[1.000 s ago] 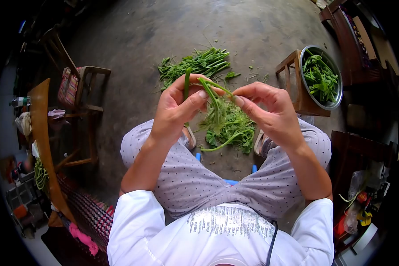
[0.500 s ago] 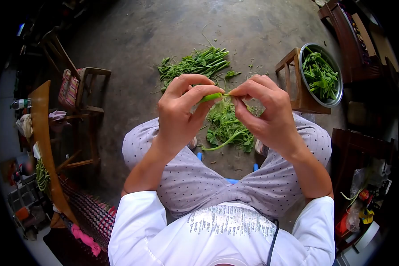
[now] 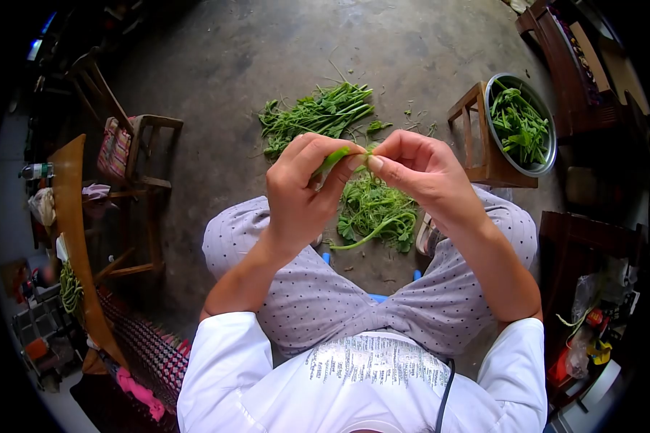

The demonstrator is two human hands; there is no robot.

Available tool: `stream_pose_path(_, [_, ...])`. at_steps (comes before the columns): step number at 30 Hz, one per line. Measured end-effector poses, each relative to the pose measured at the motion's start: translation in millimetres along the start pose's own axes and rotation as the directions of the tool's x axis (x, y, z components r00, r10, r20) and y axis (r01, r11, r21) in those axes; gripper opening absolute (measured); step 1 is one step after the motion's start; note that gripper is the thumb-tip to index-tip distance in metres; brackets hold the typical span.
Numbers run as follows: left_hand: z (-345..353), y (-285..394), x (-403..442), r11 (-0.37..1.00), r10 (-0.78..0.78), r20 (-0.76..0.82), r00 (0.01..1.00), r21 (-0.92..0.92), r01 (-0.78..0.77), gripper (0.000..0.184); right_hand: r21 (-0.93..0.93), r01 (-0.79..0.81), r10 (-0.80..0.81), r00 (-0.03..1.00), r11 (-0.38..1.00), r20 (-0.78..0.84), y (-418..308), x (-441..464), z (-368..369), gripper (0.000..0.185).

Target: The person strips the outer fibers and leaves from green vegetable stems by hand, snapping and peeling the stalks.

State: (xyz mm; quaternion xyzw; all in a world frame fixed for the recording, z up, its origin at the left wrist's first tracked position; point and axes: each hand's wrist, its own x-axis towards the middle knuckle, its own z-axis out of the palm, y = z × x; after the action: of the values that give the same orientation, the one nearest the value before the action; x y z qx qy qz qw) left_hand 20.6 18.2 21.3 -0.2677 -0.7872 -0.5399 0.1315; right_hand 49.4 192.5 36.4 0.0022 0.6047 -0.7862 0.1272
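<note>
My left hand is closed around a short green vegetable stem, with thumb and index finger pinched near its end. Right beside it, my right hand pinches the end of the same stem, the fingertips of both hands almost touching. Below them on the floor lies a heap of stringy peelings and leaves. Farther out is a pile of leafy green stems. A metal basin at the right holds cut green stems and leaves.
The basin rests on a wooden stool. To the left stand a wooden chair and a wooden table with a bottle and bags. Dark wooden furniture lines the right side. Scraps dot the concrete floor.
My hands have drawn closer together, and the right thumb and fingers now pinch right at the stem's end. The stem in my left hand is tilted more steeply.
</note>
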Motion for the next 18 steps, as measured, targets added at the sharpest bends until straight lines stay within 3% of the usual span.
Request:
stream_pose_path(1, [-1.1,1.7,-1.1,1.0,0.0,0.001,1.0,0.0,0.0,0.01,0.018,-0.034,0.034,0.999,0.999,0.016,0.5,0.0,0.4,0.013])
stream_pose_path(3, [-4.8,7.0,-4.0,0.911,-0.339,0.094,0.936,-0.216,0.351,0.01,-0.063,-0.059,0.061,0.998,0.996,0.017,-0.5,-1.0,-0.3,0.012])
stream_pose_path(4, [-4.1,6.6,-2.4,0.911,-0.34,0.093,0.936,-0.215,0.352,0.01,-0.144,-0.083,0.087,0.996,0.986,0.017,-1.5,-1.5,-0.7,0.011])
stream_pose_path(6, [-3.5,3.8,3.1,0.72,-0.471,0.053,0.88,-0.553,0.419,0.014,-0.246,-0.068,0.076,0.997,0.967,0.025,-10.0,-4.5,0.0,0.009])
stream_pose_path(8, [-8.0,0.8,5.8,0.704,-0.517,0.064,0.854,-0.535,0.467,0.015,-0.345,-0.045,0.063,0.997,0.937,0.041,-11.0,-4.9,2.1,0.008])
stream_pose_path(10, [-10.3,-5.3,5.6,0.515,-0.597,0.169,0.784,-0.669,0.536,0.014,-0.461,0.394,-0.368,0.918,0.795,0.15,-9.1,-4.8,4.5,0.008])
stream_pose_path(12, [-9.9,-4.0,5.4,0.498,-0.615,0.193,0.764,-0.657,0.566,0.014,-0.546,0.399,-0.341,0.916,0.737,0.209,-15.8,-7.2,7.0,0.011])
stream_pose_path(14, [-9.4,-5.9,3.8,0.42,-0.573,0.28,0.77,-0.706,0.569,0.015,-0.509,0.583,-0.487,0.811,0.633,0.324,-10.6,-6.9,10.7,0.016])
stream_pose_path(16, [-8.9,-5.8,4.2,0.411,-0.573,0.296,0.764,-0.703,0.581,0.016,-0.47,0.577,-0.451,0.817,0.668,0.361,-8.1,-7.4,10.7,0.02])
stream_pose_path(18, [-12.3,-10.1,3.6,0.287,-0.538,0.41,0.737,-0.733,0.617,0.016,-0.446,0.459,-0.345,0.884,0.768,0.316,-4.7,-9.4,10.2,0.02])
